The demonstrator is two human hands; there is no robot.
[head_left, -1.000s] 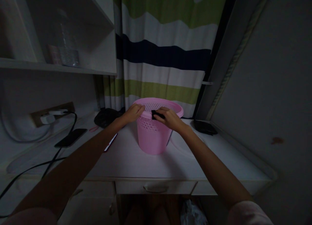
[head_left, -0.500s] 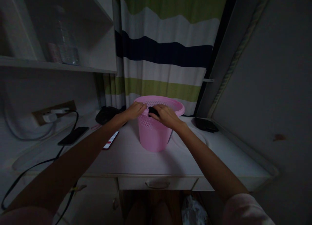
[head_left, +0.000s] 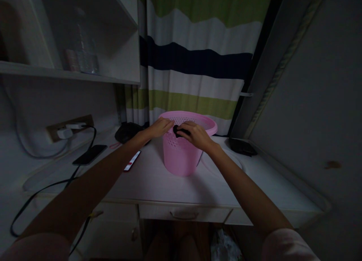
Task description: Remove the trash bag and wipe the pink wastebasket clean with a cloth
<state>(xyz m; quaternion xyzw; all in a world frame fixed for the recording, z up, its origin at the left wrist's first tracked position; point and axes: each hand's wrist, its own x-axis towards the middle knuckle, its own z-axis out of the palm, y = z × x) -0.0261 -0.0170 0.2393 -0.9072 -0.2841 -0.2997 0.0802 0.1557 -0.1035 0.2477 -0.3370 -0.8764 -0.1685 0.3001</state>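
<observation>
A pink perforated basket [head_left: 181, 159] stands upright on a white desk [head_left: 158, 182] in dim light. My left hand [head_left: 158, 128] rests on the near left part of the basket's rim, fingers curled over it. Just to its right, my right hand [head_left: 195, 135] is closed on a small black thing [head_left: 177, 130] held at the rim. Whether that black thing is cloth or a bag I cannot make out.
A dark phone [head_left: 89, 154] with a cable lies at the left, beside a wall socket with a plug [head_left: 68, 132]. A second phone [head_left: 132, 161] lies near my left forearm. Dark items sit behind the basket [head_left: 128, 131] and at the right [head_left: 242, 146]. A striped curtain [head_left: 198, 65] hangs behind.
Both hands have stayed at the basket's rim and drawn slightly closer together. The view has shifted a little to the left, so everything sits further right.
</observation>
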